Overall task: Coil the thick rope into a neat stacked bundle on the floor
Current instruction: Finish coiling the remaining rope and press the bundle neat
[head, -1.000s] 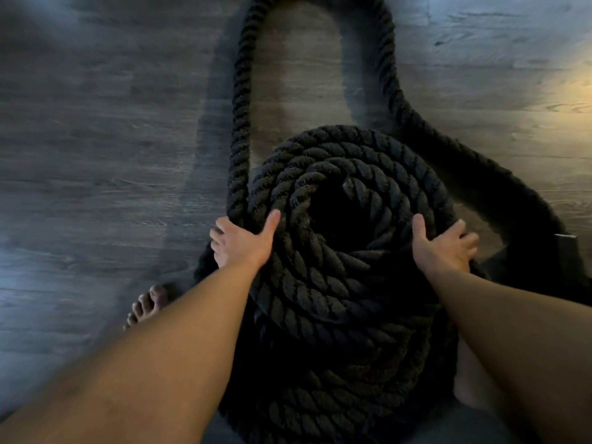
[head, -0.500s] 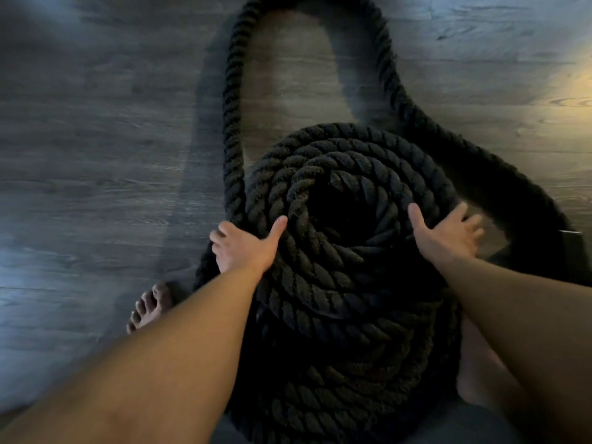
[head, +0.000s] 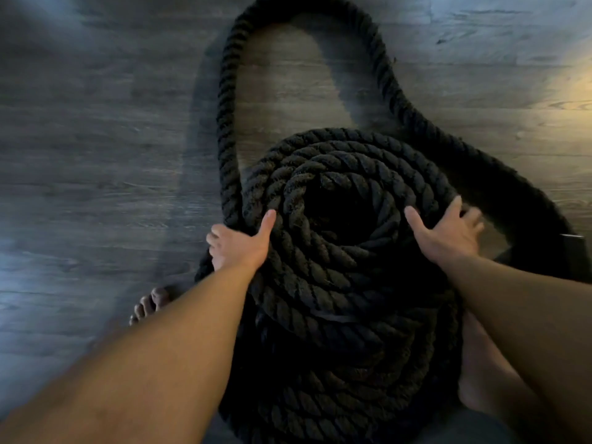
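Rope (head: 320, 277): black, twisted, stacked coils; left hand (head: 238, 248) grips it, right hand (head: 448, 232) presses flat.

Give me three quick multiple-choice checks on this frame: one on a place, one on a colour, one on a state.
1. Where does the loose loop lie?
A. On the floor beyond the coil's far side
B. Draped over the coil's top
C. Under the left arm

2. What colour is the rope?
A. White
B. Black
C. Orange

3. How is the right hand?
A. Fisted in the air
B. Pinching the loop
C. Fingers spread on the coil

Answers:
1 A, the loop arcs over the floor past the coil's far edge.
2 B, every turn is black.
3 C, its fingers splay over the coil's right side.
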